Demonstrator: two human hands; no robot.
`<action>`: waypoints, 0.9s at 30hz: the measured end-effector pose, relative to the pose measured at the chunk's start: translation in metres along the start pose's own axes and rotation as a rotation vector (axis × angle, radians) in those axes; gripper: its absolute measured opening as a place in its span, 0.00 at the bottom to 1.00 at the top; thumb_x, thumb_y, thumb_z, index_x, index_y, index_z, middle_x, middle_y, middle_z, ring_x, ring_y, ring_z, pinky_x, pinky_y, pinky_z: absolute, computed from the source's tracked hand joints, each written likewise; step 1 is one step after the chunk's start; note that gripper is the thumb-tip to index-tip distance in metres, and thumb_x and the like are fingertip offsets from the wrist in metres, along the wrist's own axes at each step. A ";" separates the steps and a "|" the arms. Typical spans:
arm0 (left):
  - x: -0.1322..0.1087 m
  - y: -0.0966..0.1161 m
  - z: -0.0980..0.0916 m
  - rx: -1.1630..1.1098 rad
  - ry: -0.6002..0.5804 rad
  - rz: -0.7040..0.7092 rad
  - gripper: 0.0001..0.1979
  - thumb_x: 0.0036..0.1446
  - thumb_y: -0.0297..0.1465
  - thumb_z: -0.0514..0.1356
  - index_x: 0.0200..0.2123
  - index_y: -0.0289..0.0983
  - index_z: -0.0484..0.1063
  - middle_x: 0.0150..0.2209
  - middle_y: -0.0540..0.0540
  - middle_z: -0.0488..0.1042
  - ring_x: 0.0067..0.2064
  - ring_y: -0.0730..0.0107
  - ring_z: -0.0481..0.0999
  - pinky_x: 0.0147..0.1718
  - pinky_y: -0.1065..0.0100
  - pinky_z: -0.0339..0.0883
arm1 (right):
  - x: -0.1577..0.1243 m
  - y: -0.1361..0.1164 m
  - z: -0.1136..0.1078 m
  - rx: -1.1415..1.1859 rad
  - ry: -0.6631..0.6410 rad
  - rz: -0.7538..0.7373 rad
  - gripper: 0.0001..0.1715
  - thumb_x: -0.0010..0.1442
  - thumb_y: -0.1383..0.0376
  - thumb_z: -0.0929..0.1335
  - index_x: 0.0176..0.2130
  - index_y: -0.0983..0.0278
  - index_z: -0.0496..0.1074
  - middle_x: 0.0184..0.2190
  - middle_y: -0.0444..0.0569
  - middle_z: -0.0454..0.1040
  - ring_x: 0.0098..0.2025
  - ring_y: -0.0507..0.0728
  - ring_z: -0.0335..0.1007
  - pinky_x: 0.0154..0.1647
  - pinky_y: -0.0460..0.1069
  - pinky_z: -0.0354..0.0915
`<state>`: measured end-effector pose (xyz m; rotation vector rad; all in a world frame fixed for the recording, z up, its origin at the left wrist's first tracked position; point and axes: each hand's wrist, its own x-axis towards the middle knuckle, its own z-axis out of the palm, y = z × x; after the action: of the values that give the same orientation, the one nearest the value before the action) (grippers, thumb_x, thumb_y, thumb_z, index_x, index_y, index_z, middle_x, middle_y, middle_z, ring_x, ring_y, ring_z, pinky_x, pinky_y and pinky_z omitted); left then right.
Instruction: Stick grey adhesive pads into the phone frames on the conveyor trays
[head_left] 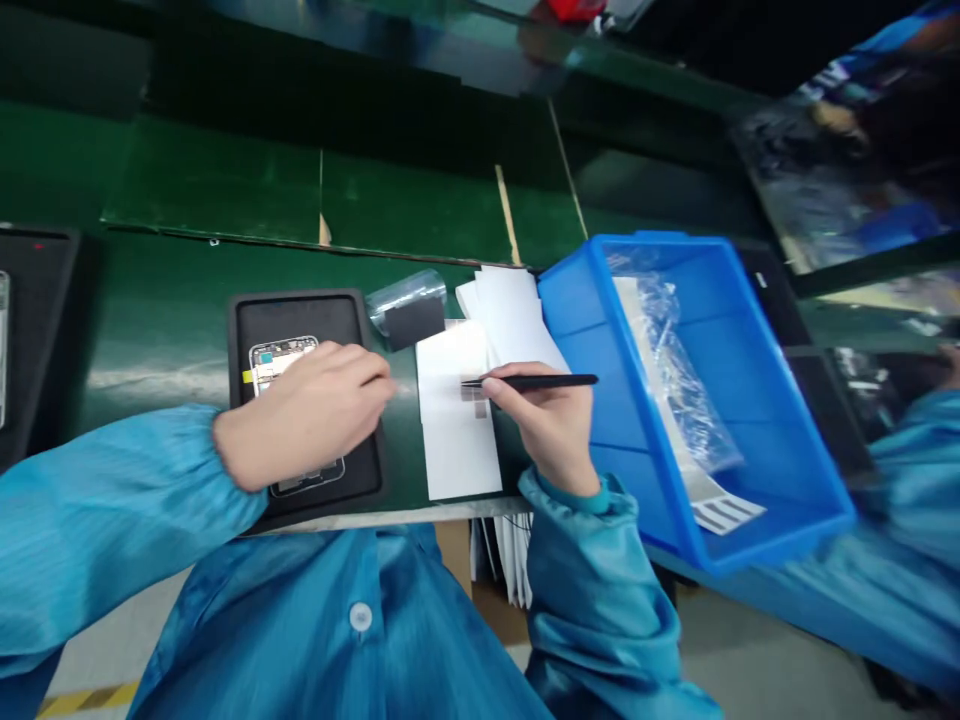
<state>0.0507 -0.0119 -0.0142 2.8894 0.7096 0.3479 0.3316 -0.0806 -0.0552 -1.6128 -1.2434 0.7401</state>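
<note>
Blue sleeve (112, 520) at 8 o'clock, left hand (304, 420) over phone (281, 362), mostly hiding it, grip unclear, right hand (536, 430) clamped on black pen-shaped tool (540, 381)

1. A person's left hand (304, 418) rests over a smartphone frame (281, 364) in a black tray (300, 320) near the front edge of a green workbench (150, 385).
2. The right hand (544, 430) pinches black tweezers (536, 382), tips just above small tan strips (472, 393) on white paper sheets (454, 430), right of the tray.
3. A clear film roll (405, 298) sits at the tray's far corner.
4. A blue plastic bin (750, 400) overhangs the bench's right side, a clear plastic bag (675, 370) inside.
5. A co-worker's blue sleeve (907, 500) shows at right; a second black tray (41, 330) lies at the left edge.
</note>
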 end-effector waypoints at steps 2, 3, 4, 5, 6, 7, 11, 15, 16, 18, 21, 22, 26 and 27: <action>0.022 0.014 0.015 -0.022 -0.048 0.053 0.09 0.66 0.27 0.56 0.44 0.34 0.76 0.46 0.41 0.77 0.47 0.61 0.75 0.43 0.61 0.65 | -0.003 0.006 -0.001 -0.030 -0.042 -0.003 0.11 0.53 0.58 0.78 0.35 0.61 0.80 0.33 0.49 0.81 0.35 0.59 0.79 0.38 0.54 0.76; 0.032 0.019 0.022 -0.021 -0.065 0.067 0.09 0.66 0.27 0.56 0.44 0.34 0.75 0.47 0.41 0.76 0.48 0.61 0.75 0.44 0.61 0.64 | -0.004 0.008 -0.002 -0.039 -0.051 -0.010 0.11 0.53 0.58 0.77 0.35 0.61 0.80 0.33 0.49 0.82 0.36 0.59 0.79 0.39 0.54 0.76; 0.041 0.023 0.030 -0.013 -0.076 0.075 0.09 0.66 0.26 0.55 0.44 0.33 0.75 0.47 0.40 0.76 0.48 0.60 0.75 0.44 0.61 0.64 | -0.004 0.011 -0.004 -0.042 -0.047 -0.021 0.11 0.53 0.58 0.77 0.36 0.61 0.80 0.34 0.49 0.82 0.37 0.59 0.80 0.41 0.55 0.76; 0.049 0.025 0.037 0.000 -0.081 0.080 0.09 0.66 0.26 0.55 0.44 0.32 0.75 0.48 0.39 0.75 0.49 0.60 0.74 0.44 0.61 0.63 | -0.004 0.013 -0.005 -0.041 -0.031 -0.034 0.11 0.53 0.58 0.77 0.35 0.61 0.80 0.34 0.49 0.82 0.37 0.59 0.80 0.42 0.55 0.76; 0.056 0.026 0.044 0.013 -0.081 0.082 0.09 0.67 0.26 0.54 0.44 0.32 0.75 0.48 0.39 0.75 0.49 0.59 0.74 0.44 0.60 0.63 | -0.003 0.016 -0.007 -0.040 -0.012 -0.043 0.10 0.54 0.58 0.77 0.35 0.61 0.80 0.34 0.49 0.82 0.37 0.59 0.80 0.42 0.55 0.76; 0.062 0.026 0.051 0.026 -0.079 0.078 0.10 0.67 0.26 0.53 0.44 0.31 0.74 0.47 0.38 0.75 0.48 0.59 0.74 0.43 0.60 0.62 | -0.002 0.019 -0.009 -0.039 0.008 -0.046 0.10 0.54 0.59 0.77 0.34 0.61 0.80 0.34 0.49 0.82 0.37 0.59 0.80 0.42 0.55 0.76; 0.078 0.026 0.069 0.087 -0.074 0.032 0.12 0.69 0.27 0.51 0.47 0.30 0.73 0.44 0.39 0.75 0.46 0.57 0.73 0.39 0.60 0.60 | 0.008 0.030 -0.014 -0.048 0.017 -0.035 0.13 0.53 0.57 0.77 0.34 0.62 0.79 0.34 0.50 0.82 0.37 0.59 0.79 0.42 0.55 0.76; 0.083 0.029 0.075 0.154 -0.070 0.045 0.12 0.68 0.26 0.52 0.49 0.29 0.72 0.43 0.38 0.75 0.45 0.57 0.72 0.39 0.60 0.58 | 0.015 0.037 -0.012 -0.025 -0.026 -0.027 0.14 0.53 0.56 0.77 0.35 0.63 0.80 0.35 0.50 0.82 0.38 0.59 0.80 0.44 0.55 0.76; 0.083 0.029 0.075 0.160 -0.069 0.048 0.12 0.68 0.27 0.52 0.49 0.29 0.72 0.43 0.38 0.75 0.45 0.57 0.72 0.38 0.60 0.58 | 0.015 0.038 -0.011 -0.016 -0.026 -0.025 0.14 0.53 0.56 0.77 0.35 0.63 0.80 0.35 0.50 0.83 0.38 0.59 0.80 0.44 0.55 0.76; 0.083 0.030 0.077 0.167 -0.064 0.052 0.13 0.68 0.27 0.52 0.49 0.29 0.72 0.42 0.38 0.75 0.45 0.57 0.72 0.38 0.60 0.58 | 0.015 0.039 -0.010 0.007 -0.023 -0.021 0.13 0.53 0.57 0.77 0.35 0.63 0.81 0.36 0.50 0.83 0.38 0.59 0.80 0.45 0.54 0.76; 0.082 0.030 0.079 0.179 -0.060 0.058 0.14 0.69 0.27 0.50 0.50 0.28 0.72 0.43 0.38 0.75 0.45 0.56 0.72 0.39 0.59 0.58 | 0.014 0.040 -0.009 0.023 -0.034 -0.020 0.12 0.53 0.58 0.77 0.35 0.63 0.81 0.36 0.49 0.83 0.39 0.59 0.80 0.46 0.54 0.76; 0.082 0.029 0.080 0.180 -0.059 0.061 0.14 0.69 0.27 0.50 0.51 0.28 0.72 0.43 0.38 0.75 0.46 0.56 0.72 0.39 0.59 0.59 | 0.013 0.039 -0.009 0.019 -0.039 -0.020 0.12 0.53 0.58 0.77 0.35 0.63 0.81 0.36 0.49 0.83 0.39 0.59 0.80 0.46 0.55 0.76; 0.083 0.030 0.081 0.184 -0.053 0.076 0.14 0.68 0.25 0.50 0.50 0.28 0.72 0.43 0.38 0.75 0.45 0.57 0.73 0.39 0.59 0.59 | 0.014 0.037 -0.010 -0.006 -0.048 -0.015 0.11 0.53 0.58 0.77 0.35 0.62 0.81 0.35 0.49 0.83 0.38 0.59 0.80 0.45 0.55 0.77; 0.083 0.030 0.080 0.189 -0.052 0.081 0.14 0.68 0.25 0.50 0.50 0.29 0.72 0.42 0.38 0.75 0.45 0.57 0.73 0.38 0.59 0.59 | 0.014 0.036 -0.010 -0.009 -0.049 -0.013 0.11 0.53 0.58 0.77 0.34 0.62 0.81 0.35 0.49 0.83 0.38 0.59 0.80 0.45 0.55 0.77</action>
<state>0.1559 -0.0062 -0.0700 3.0991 0.6508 0.2251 0.3588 -0.0722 -0.0834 -1.6002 -1.2931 0.7713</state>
